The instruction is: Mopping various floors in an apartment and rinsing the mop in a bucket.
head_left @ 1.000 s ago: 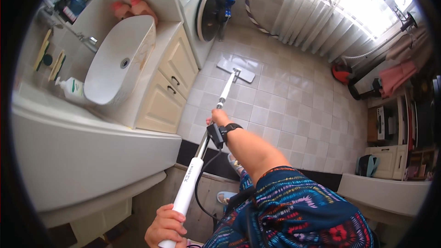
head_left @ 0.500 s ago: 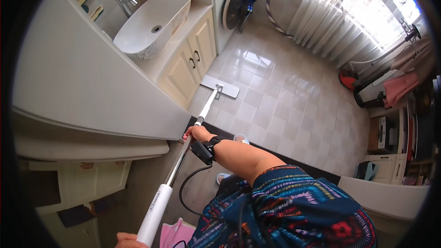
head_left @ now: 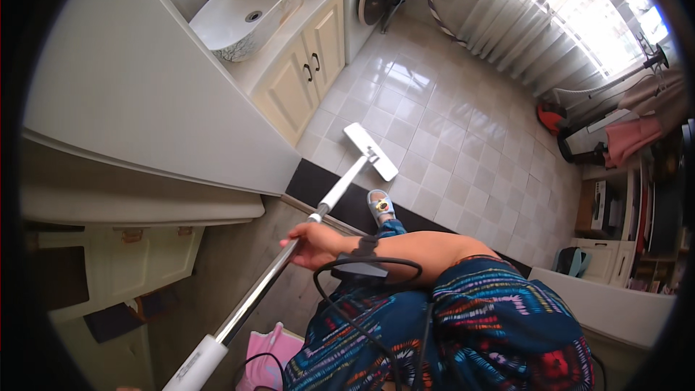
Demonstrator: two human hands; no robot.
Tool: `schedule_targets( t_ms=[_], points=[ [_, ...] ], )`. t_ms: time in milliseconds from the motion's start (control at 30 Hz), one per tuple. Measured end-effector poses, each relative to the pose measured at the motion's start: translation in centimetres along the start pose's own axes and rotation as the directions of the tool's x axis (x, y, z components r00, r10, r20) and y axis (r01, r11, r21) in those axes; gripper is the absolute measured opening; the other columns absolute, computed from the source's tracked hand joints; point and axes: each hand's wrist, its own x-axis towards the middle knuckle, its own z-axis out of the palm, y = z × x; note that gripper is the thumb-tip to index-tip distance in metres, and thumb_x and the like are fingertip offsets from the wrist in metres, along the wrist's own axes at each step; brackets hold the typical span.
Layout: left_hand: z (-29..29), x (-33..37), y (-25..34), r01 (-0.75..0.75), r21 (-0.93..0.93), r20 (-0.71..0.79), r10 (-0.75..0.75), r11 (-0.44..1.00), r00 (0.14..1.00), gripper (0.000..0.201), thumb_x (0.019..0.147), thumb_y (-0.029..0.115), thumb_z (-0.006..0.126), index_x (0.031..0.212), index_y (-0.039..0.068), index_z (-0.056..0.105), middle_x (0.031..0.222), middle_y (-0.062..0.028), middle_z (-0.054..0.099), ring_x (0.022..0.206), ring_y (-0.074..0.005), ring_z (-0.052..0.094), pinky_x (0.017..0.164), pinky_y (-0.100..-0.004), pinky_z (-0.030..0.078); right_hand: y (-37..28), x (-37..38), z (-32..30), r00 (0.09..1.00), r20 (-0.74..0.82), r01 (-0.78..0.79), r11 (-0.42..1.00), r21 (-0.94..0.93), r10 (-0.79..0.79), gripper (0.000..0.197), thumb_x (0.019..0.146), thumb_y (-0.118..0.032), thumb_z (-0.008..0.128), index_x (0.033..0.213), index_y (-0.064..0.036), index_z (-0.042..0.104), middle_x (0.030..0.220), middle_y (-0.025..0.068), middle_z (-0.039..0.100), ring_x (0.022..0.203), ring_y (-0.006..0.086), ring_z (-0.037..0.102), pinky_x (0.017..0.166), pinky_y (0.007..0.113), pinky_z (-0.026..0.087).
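Observation:
A flat mop (head_left: 257, 292) with a metal pole and white grips slants across from the lower left. My right hand (head_left: 316, 245) is closed round the middle of its pole, a dark strap and black device on the wrist. Only a sliver of my left hand (head_left: 129, 389) shows at the bottom edge, beside the white handle; its fingers are mostly cut off, but their place matches the grip seen just before. The white rectangular mop head (head_left: 359, 139) lies turned on the tiles, close to my sandalled foot (head_left: 381, 206).
A dark threshold strip (head_left: 318, 182) crosses the floor. The cream cabinet (head_left: 289, 94) under the washbasin (head_left: 242, 11) stands left of the mop head. Sheer curtains (head_left: 507, 36) and a hoop (head_left: 434, 7) are at the back. A pink bag-like item (head_left: 268, 353) is near my legs.
The mop head has swung round and come nearer, to the right of its former place. My right hand has come lower in view, and my left hand has slipped almost out of view.

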Motion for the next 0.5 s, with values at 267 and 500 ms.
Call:
schedule_targets(
  t_ms=[267,500],
  points=[
    [4.2,-2.9,-4.9,0.316,-0.126,0.082,-0.308,0.94,0.948,0.026,0.072,0.014,0.053,0.056,0.012,0.032,0.047,0.0036,0.032,0.042,-0.0057,0.033,0.047,-0.0193,0.028,-3.2,2.3,-3.5,0.896,-0.397,0.164,0.979,-0.12,-0.198,0.013,0.075,-0.02,0.048,0.075,-0.0097,0.04,0.062,0.0032,0.045,0.059,0.0183,0.052,0.054,0.031,0.048],
    [5.6,0.6,-2.3,0.219,-0.247,0.115,-0.196,0.944,0.974,0.02,0.063,0.017,0.051,0.054,0.011,0.035,0.041,0.0045,0.033,0.035,-0.0052,0.034,0.035,-0.0173,0.028,-0.3,2.7,1.5,0.97,-0.243,0.0,0.996,0.091,0.022,0.008,0.075,-0.014,0.044,0.078,-0.0086,0.039,0.06,0.0033,0.044,0.056,0.0179,0.051,0.051,0.03,0.047]
  ],
)
